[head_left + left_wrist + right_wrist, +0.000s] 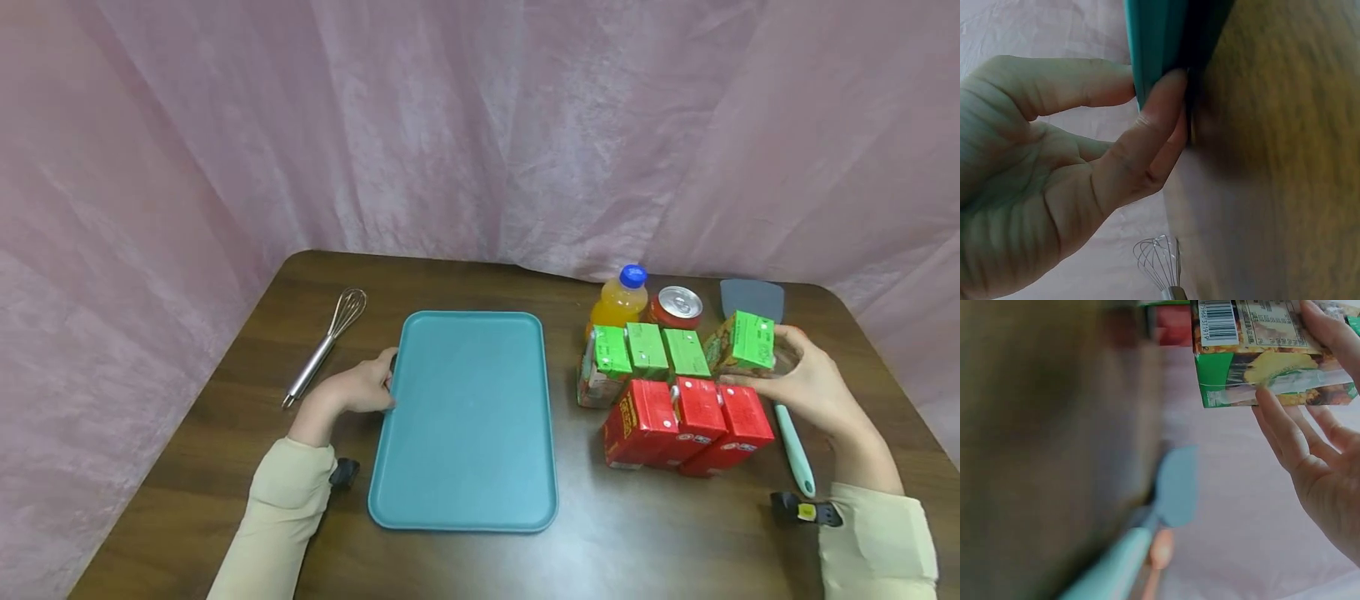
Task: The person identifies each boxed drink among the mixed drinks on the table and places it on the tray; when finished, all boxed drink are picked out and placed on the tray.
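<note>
At the left edge of the teal tray [468, 425], my left hand [366, 385] pinches the rim; in the left wrist view the rim [1150, 44] sits between thumb and fingers. My right hand [813, 385] grips a green-topped juice carton [752, 337], seen tilted in the head view. In the right wrist view, the carton [1272, 369] shows its barcode and its base above the table. Several more cartons stand just left of it: green ones [647, 346] in a row behind, red ones [641, 421] in front.
Behind the cartons stand an orange drink bottle [618, 302] with a blue cap and a red can [677, 307]. A spatula [795, 450] lies by my right hand; an orange-brown spoon [1160, 550] shows beside it. A whisk [326, 346] lies left of the tray.
</note>
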Available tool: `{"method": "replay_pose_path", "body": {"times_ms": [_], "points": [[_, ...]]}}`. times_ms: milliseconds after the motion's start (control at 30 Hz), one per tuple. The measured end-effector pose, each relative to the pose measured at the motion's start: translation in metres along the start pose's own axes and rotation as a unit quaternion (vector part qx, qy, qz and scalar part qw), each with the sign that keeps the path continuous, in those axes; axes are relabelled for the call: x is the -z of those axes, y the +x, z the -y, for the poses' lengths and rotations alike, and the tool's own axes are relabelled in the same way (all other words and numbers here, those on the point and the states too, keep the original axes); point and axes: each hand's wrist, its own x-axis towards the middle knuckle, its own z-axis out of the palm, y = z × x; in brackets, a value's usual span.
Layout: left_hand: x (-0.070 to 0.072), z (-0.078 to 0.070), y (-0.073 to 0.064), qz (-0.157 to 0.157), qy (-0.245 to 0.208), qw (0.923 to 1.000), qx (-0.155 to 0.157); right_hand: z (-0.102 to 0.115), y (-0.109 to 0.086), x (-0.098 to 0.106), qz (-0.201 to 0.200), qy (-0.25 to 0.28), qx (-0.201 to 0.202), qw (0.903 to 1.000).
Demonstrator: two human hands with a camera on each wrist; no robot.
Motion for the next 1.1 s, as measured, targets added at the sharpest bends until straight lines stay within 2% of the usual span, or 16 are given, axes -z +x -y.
{"method": "replay_pose_path", "body": {"times_ms": [100, 167, 267, 333, 433, 500, 600, 633, 733, 767, 867, 967, 1000, 1100], "points": [[-0.001, 0.001, 0.001, -0.002, 0.008, 1.0000, 0.004, 0.012, -0.002, 0.006, -0.040, 0.038, -0.022, 0.9983], [0.000, 0.002, 0.000, -0.001, 0.009, 0.9999, 0.005, 0.024, -0.001, 0.009, -0.068, 0.072, -0.023, 0.9948], [0.000, 0.003, 0.000, 0.003, 0.006, 1.0000, 0.007, 0.042, -0.003, 0.013, -0.112, 0.119, -0.025, 0.9862], [-0.001, 0.004, 0.000, 0.005, 0.002, 1.0000, 0.004, 0.055, -0.004, 0.016, -0.135, 0.158, -0.009, 0.9781], [-0.002, 0.004, 0.001, 0.002, -0.003, 1.0000, 0.000, 0.075, -0.006, 0.022, -0.156, 0.238, 0.036, 0.9582], [-0.001, 0.004, 0.001, 0.000, -0.003, 1.0000, 0.000, 0.089, -0.008, 0.025, -0.167, 0.262, 0.072, 0.9477], [0.000, 0.002, 0.003, 0.000, 0.003, 1.0000, 0.003, 0.112, -0.012, 0.027, -0.170, 0.314, 0.126, 0.9256], [0.000, 0.001, 0.003, 0.000, 0.006, 1.0000, 0.003, 0.121, -0.014, 0.027, -0.171, 0.321, 0.136, 0.9216], [0.000, -0.001, 0.004, 0.004, 0.016, 0.9999, 0.003, 0.147, -0.019, 0.020, -0.151, 0.385, 0.175, 0.8935], [0.000, -0.002, 0.004, 0.005, 0.018, 0.9998, 0.002, 0.156, -0.020, 0.017, -0.146, 0.396, 0.184, 0.8875], [0.003, -0.003, 0.004, 0.003, 0.021, 0.9998, 0.001, 0.182, -0.025, 0.005, -0.135, 0.417, 0.194, 0.8775], [0.006, -0.003, 0.004, -0.002, 0.020, 0.9998, 0.001, 0.202, -0.026, -0.009, -0.134, 0.401, 0.205, 0.8826], [0.006, -0.003, 0.004, -0.001, 0.020, 0.9998, -0.002, 0.207, -0.026, -0.015, -0.131, 0.390, 0.209, 0.8873], [0.006, -0.003, 0.005, 0.001, 0.021, 0.9998, -0.001, 0.218, -0.023, -0.034, -0.104, 0.374, 0.227, 0.8933]]}}
